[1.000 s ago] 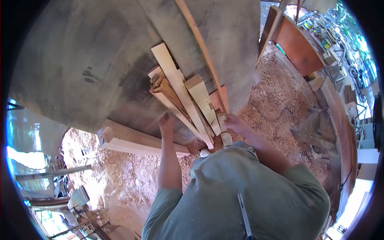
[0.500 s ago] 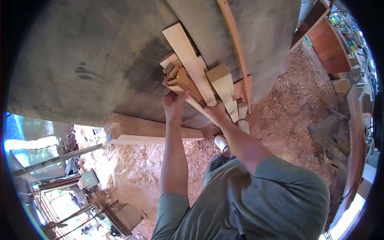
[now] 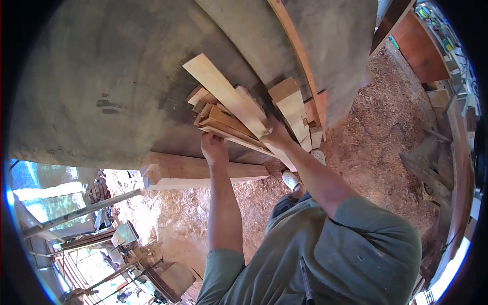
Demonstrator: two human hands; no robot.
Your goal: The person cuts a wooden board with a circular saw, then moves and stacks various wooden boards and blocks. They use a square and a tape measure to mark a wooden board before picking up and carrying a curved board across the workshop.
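Observation:
A loose bundle of wooden strips (image 3: 227, 122) lies tilted on the large worn grey surface, several pieces fanned together. The longest is a pale flat board (image 3: 216, 81) on top, reaching up and to the left. My left hand (image 3: 214, 148) is closed at the bundle's lower left edge, its fingertips hidden under the wood. Around the right side of the bundle curls my right hand (image 3: 277, 135), gripping near the pale board's lower end; part of its fingers is out of sight behind the wood.
Right of the bundle lies a thick pale wooden block (image 3: 288, 104), beside a long thin curved strip (image 3: 300, 48). Heavy squared timbers (image 3: 203, 170) lie below the surface's near edge. Wood shavings (image 3: 376, 147) cover the floor. Planks (image 3: 460, 168) stand along the right.
The bundle has shifted left with both hands on it, away from the thick block, and its strips have turned to slant more to the left. The view has also moved slightly.

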